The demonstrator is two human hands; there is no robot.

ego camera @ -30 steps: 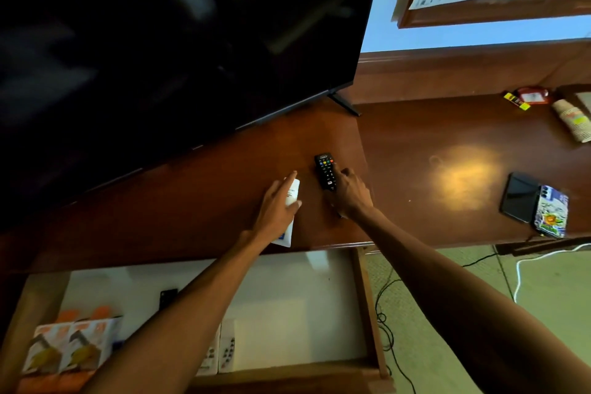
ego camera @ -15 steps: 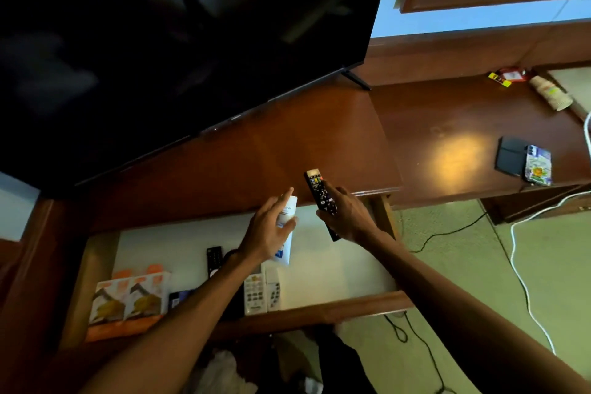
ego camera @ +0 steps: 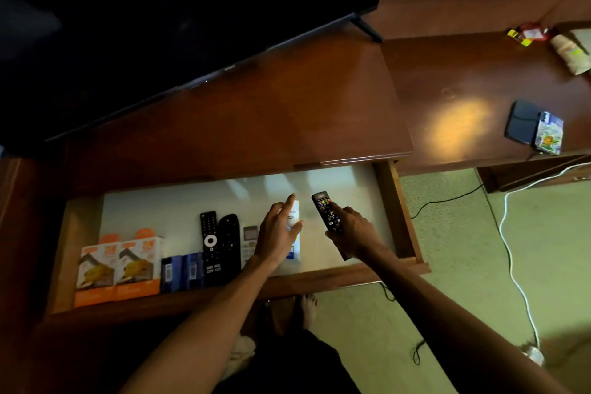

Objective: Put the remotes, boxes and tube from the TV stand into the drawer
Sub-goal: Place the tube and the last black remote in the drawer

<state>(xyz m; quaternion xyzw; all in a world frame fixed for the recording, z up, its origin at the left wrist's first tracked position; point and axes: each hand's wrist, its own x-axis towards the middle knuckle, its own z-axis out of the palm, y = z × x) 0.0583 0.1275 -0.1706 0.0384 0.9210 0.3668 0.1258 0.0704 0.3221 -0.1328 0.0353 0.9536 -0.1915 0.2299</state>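
Note:
The drawer (ego camera: 395, 211) under the TV stand (ego camera: 287, 125) is pulled out. My left hand (ego camera: 276, 233) holds a white tube (ego camera: 295, 217) low over the drawer's white floor. To its right, my right hand (ego camera: 353, 229) grips a black remote (ego camera: 326, 209) with coloured buttons, also inside the drawer. In the drawer lie two orange boxes (ego camera: 118, 265), two dark blue boxes (ego camera: 180, 270), two black remotes (ego camera: 219, 243) and a pale remote (ego camera: 249, 241) partly hidden by my left wrist.
A large black TV (ego camera: 160, 19) stands on the stand. On the desk to the right lie a dark phone (ego camera: 523, 121), a patterned case (ego camera: 550, 133), a paper cup (ego camera: 571, 53) and red and yellow packets (ego camera: 526, 35). Cables run over the green carpet (ego camera: 463, 249). My foot (ego camera: 308, 310) is below the drawer.
Both hands lifted the tube and the black remote off the stand top and brought them down into the drawer. The view has tilted down, showing more of the drawer.

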